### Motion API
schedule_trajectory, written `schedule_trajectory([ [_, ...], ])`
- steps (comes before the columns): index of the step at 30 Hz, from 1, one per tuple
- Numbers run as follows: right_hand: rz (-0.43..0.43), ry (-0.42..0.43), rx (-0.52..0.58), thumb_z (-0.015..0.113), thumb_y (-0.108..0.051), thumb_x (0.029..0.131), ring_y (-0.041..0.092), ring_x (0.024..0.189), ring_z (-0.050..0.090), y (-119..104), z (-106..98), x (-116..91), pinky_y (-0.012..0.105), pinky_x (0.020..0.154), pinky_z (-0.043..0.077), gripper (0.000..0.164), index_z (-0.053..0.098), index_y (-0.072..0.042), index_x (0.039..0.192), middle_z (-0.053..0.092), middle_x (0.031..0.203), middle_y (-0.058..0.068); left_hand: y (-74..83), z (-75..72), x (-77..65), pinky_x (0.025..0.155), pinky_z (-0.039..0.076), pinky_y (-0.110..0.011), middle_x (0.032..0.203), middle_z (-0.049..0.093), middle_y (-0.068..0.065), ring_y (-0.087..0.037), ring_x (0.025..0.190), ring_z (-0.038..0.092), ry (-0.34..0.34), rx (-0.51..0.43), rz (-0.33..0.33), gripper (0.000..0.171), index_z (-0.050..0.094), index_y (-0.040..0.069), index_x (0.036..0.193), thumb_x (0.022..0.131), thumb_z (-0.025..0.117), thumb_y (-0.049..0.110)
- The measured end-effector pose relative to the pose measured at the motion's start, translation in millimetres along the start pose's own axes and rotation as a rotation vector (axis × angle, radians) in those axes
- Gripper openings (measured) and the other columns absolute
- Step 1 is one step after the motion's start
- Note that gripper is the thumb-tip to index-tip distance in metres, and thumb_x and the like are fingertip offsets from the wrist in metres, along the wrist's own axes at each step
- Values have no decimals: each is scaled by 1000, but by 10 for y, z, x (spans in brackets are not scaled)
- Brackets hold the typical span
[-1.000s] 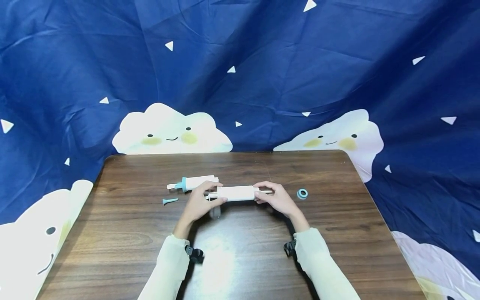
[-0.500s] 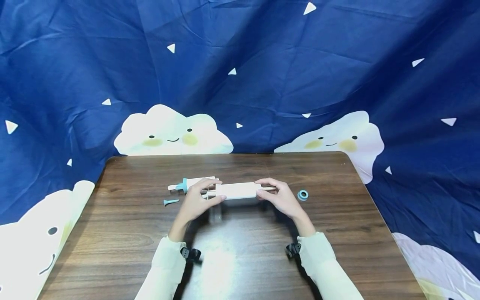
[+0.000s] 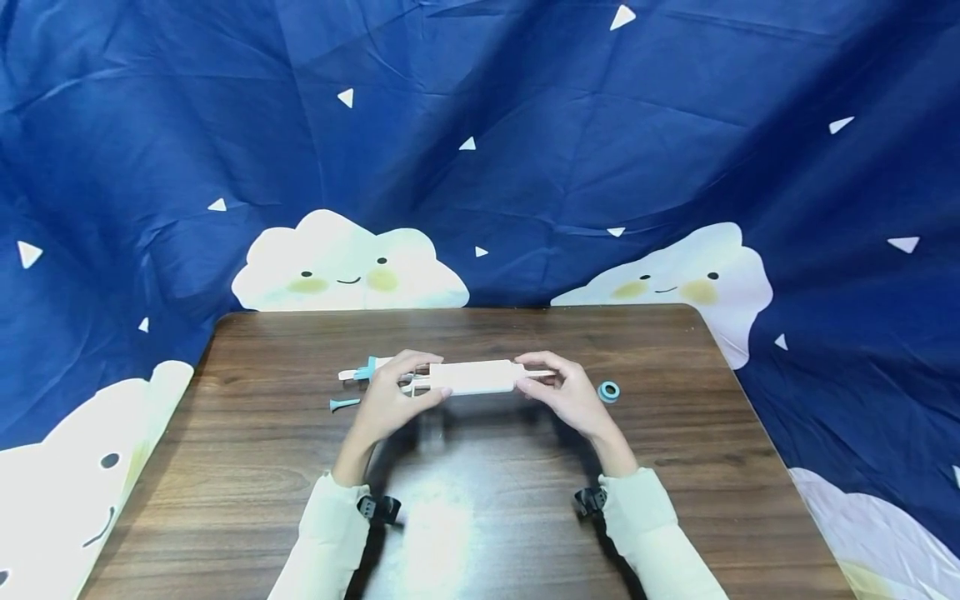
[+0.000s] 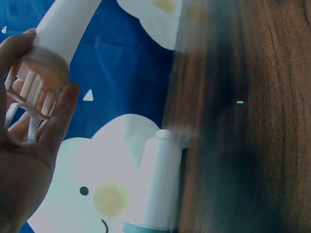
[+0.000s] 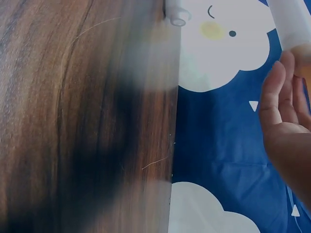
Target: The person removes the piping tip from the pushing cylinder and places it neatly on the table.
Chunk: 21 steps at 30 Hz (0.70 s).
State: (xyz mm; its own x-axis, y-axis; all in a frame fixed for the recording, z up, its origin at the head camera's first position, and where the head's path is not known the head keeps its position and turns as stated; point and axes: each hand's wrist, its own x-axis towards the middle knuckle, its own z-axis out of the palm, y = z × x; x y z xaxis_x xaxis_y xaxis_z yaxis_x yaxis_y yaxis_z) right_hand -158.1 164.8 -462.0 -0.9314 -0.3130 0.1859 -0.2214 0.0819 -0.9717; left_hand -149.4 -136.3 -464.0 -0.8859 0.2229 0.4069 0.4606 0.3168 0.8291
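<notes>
Both hands hold a white tube [image 3: 472, 377] sideways over the table, one at each end. My left hand [image 3: 390, 407] grips its left end, fingers behind and thumb in front; in the left wrist view a white slotted frame [image 4: 33, 94] sticks out of that end into the palm. My right hand [image 3: 562, 396] pinches the other end, where a thin white rod [image 3: 542, 373] juts out between finger and thumb. Behind my left hand lies a second white tube [image 4: 160, 182] with a blue collar [image 3: 367, 368], partly hidden in the head view.
A small blue flared peg [image 3: 343, 404] lies left of my left hand. To the right of my right hand is a blue ring [image 3: 608, 392]. The brown wooden table [image 3: 262, 467] ends at a blue cloth backdrop [image 3: 525, 167] with cloud prints.
Both hands have moved slightly away from me with the white tube, its right end now a little farther back. My left hand now covers more of the second tube.
</notes>
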Motion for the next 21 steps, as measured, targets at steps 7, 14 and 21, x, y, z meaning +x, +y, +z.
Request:
schedule_trajectory([
  [7,-22,-2,53,67,0,96,23,92,72,5,15,-19,37,77,61,32,62,8,126,69,114,18,-10,-2,-9,94,50,-48,112,70,6,-16,108,63,21,-3,7,39,75,19,116,79,89,22],
  [14,6,11,41,71,1,93,24,91,73,6,7,-28,44,76,61,34,63,7,125,67,119,20,-32,-2,-21,95,50,-49,115,70,3,-18,112,63,11,2,2,41,74,16,118,80,88,21],
  [21,-1,2,29,67,-3,97,19,88,73,7,-8,-14,39,75,61,31,61,10,125,72,106,17,-4,-9,-10,97,49,-49,115,70,4,-17,112,62,11,-14,-6,41,74,18,118,80,89,21],
])
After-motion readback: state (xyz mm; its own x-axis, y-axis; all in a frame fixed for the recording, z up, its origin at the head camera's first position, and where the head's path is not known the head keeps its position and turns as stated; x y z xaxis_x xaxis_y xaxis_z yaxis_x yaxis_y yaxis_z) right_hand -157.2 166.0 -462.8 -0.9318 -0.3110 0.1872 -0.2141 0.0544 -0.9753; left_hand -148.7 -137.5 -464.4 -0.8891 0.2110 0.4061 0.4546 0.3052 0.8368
